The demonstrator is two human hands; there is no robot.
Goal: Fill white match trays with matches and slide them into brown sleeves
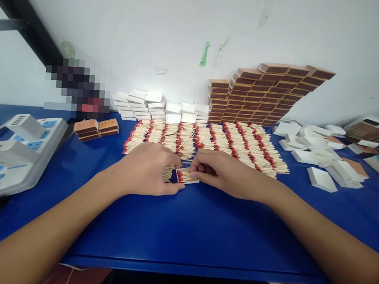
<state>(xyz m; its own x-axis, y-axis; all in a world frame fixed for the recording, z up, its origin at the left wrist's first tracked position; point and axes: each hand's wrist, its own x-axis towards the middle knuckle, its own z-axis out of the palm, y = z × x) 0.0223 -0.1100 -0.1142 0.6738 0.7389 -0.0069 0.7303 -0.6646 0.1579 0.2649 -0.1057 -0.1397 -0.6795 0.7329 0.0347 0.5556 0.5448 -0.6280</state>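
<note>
A small white matchbox tray [192,182] with red-headed matches [184,175] in it lies on the blue table before me. My left hand [151,169] curves round the tray's left end, thumb at its front side and forefinger at the back. Thumb and forefinger of my right hand [215,169] are pinched together over the matches at the tray's right part; their tips hide what they grip. Just behind both hands spread long rows of loose matches [241,141], heads mostly to the left. My left hand partly covers the nearest row.
White empty trays [187,117] are stacked along the wall. Beside them rises a tall stack of brown matchboxes [259,95]. More white trays [322,179] lie scattered at right. Several closed matchboxes [95,128] sit at left, near a white power strip [44,150] with plugs.
</note>
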